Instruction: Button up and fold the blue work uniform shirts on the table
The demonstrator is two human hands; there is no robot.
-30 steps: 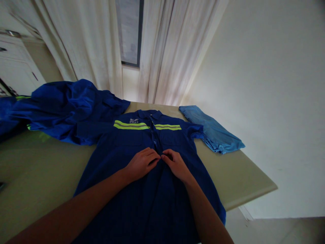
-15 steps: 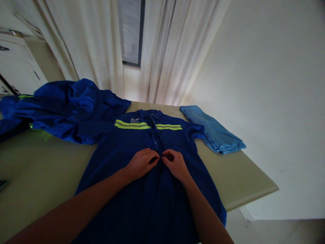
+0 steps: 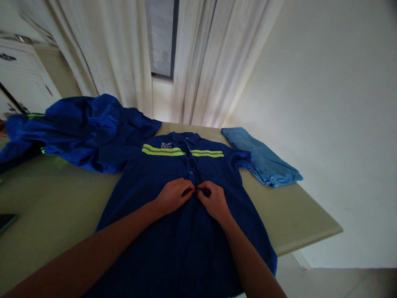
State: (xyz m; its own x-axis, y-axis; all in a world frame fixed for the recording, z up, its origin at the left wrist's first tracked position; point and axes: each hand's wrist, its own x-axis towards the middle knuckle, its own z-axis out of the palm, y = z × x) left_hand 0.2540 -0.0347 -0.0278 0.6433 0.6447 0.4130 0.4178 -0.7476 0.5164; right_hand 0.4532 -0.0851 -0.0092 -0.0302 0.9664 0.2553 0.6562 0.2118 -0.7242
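A dark blue work shirt point(image 3: 149, 244) lies front up on the table, its collar at the far end and a yellow-green reflective band across the chest. My left hand point(image 3: 175, 195) pinches the left edge of its front placket, below the chest pockets. Facing it, my right hand point(image 3: 213, 199) pinches the opposite edge, the fingertips of both hands almost meeting. A button point(image 3: 191, 172) shows on the placket just above them. Whatever lies right between the fingertips is too small and dark to make out.
Left of the shirt is a crumpled heap of blue work clothes point(image 3: 83, 128). A folded light blue garment point(image 3: 263, 159) rests by the table's right edge. A dark phone-like object point(image 3: 6, 221) lies at far left on the pale table point(image 3: 297, 223). Curtains point(image 3: 114, 54) hang behind.
Both hands stay at the same spot on the placket, with only slight finger movement. The whole view has shifted a little, bringing more of the dark object at the left into sight.
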